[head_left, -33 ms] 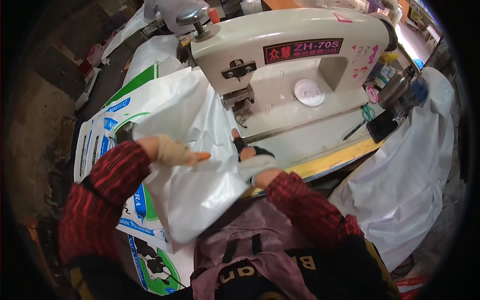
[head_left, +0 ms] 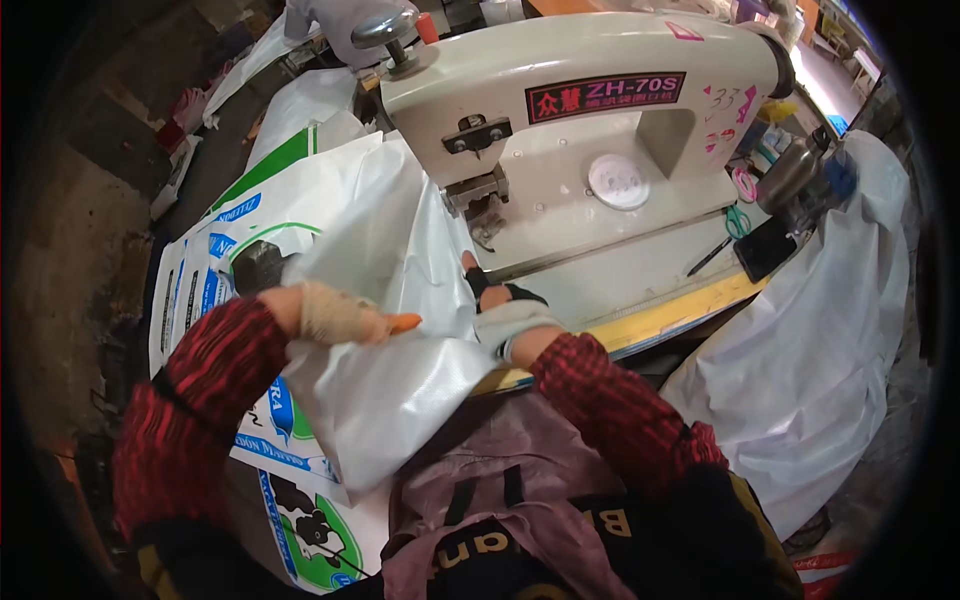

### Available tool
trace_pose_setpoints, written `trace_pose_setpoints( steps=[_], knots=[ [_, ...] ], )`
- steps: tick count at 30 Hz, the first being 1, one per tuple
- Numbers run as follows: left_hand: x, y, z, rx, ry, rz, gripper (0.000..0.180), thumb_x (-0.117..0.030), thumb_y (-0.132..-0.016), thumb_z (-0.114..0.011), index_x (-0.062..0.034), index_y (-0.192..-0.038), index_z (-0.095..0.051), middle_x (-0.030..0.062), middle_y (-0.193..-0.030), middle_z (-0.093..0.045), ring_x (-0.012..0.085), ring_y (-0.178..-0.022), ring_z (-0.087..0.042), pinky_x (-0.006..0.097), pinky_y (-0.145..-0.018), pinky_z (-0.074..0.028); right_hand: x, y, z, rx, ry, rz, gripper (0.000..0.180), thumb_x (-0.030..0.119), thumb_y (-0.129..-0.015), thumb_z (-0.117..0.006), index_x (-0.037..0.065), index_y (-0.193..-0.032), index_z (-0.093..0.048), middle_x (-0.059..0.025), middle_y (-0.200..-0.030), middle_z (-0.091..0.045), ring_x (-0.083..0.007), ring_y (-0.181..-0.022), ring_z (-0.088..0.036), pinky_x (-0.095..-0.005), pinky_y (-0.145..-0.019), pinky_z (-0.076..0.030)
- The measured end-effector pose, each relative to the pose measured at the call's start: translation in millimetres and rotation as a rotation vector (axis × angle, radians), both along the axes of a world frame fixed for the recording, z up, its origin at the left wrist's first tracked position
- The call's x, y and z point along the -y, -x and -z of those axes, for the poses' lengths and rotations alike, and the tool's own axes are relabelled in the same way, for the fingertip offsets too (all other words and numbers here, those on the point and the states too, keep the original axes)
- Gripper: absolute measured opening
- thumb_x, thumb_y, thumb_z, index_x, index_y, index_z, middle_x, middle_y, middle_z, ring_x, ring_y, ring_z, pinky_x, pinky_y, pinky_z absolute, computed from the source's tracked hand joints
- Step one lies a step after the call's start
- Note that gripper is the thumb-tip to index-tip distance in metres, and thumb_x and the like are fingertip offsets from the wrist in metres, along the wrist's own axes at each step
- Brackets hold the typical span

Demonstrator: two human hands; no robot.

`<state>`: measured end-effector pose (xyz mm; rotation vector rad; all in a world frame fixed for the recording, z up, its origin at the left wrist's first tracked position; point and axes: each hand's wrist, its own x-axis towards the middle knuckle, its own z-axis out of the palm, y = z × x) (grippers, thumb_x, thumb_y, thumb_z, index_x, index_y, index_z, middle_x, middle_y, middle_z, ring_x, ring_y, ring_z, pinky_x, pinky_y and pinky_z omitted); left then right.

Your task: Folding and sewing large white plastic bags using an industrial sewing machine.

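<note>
A cream industrial sewing machine (head_left: pixel 580 130) stands on its table in front of me. A white plastic sack (head_left: pixel 400 260) runs from my lap up to the machine's presser foot (head_left: pixel 485 215). My left hand (head_left: pixel 345 315), in a beige glove with orange fingertips, grips a fold of the sack on its left side. My right hand (head_left: pixel 495 295), in a dark fingerless glove with a white cuff, holds the sack's right edge just below the presser foot, one finger pointing toward it. Both sleeves are red and black.
Printed sacks with green and blue markings (head_left: pixel 200 290) lie stacked at my left. A heap of white sacks (head_left: pixel 820 330) hangs off the table's right side. Green scissors (head_left: pixel 737 220), a pen (head_left: pixel 710 257) and a flat black object (head_left: pixel 765 250) lie on the tabletop by its yellow edge (head_left: pixel 680 310).
</note>
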<state>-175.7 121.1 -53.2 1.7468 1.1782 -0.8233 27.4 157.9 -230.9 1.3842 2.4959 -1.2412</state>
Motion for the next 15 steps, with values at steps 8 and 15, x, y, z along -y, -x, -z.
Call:
trace_pose_setpoints(
  steps=[8,15],
  knots=[
    [135,-165,3,0.337,0.319,0.098,0.040,-0.044,-0.068,-0.066,-0.0075,-0.084,-0.060,0.0123,-0.079,-0.060,0.0301,-0.074,-0.057,0.035,-0.067,-0.047,71,-34,-12,-0.030,-0.074,-0.272,0.068,0.023,-0.078,-0.047,0.012,-0.137,-0.015,-0.0269,-0.082,-0.058,-0.0397,-0.072,-0.058,-0.0450,-0.065,-0.045],
    [128,-75,-49,-0.406,0.105,0.284,0.040,-0.044,-0.068,-0.062,-0.0068,-0.084,-0.067,0.0119,-0.085,-0.064,0.0251,-0.081,-0.061,0.035,-0.074,-0.046,84,-51,-52,0.084,0.052,-0.118,0.060,0.021,-0.079,-0.047,0.007,-0.133,-0.023,-0.0263,-0.087,-0.059,-0.0383,-0.075,-0.060,-0.0432,-0.069,-0.046]
  ],
)
